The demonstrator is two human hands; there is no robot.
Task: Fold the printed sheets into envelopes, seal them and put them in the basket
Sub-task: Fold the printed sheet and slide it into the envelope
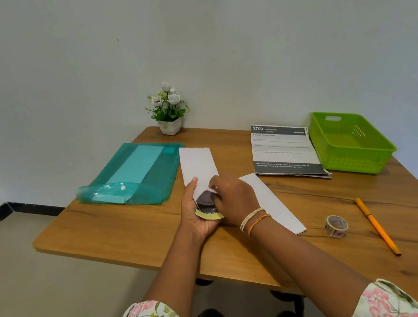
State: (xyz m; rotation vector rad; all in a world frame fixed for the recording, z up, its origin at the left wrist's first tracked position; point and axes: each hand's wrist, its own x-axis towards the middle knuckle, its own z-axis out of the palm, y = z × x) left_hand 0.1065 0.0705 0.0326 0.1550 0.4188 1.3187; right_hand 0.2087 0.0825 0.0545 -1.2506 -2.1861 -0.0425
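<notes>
Fingers of both hands, left hand (197, 212) and right hand (232, 198), pinch the envelope (197, 164); folded sheet (206, 205) insertion underway; sealing with tape roll (336, 226) seemingly follows.

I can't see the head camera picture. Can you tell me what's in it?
A person's left hand and right hand hold a white envelope with a folded printed sheet at its open end, over a wooden table. Nearby lie another white envelope, a stack of printed sheets, an empty green basket, tape, an orange pen and a teal folder.
</notes>
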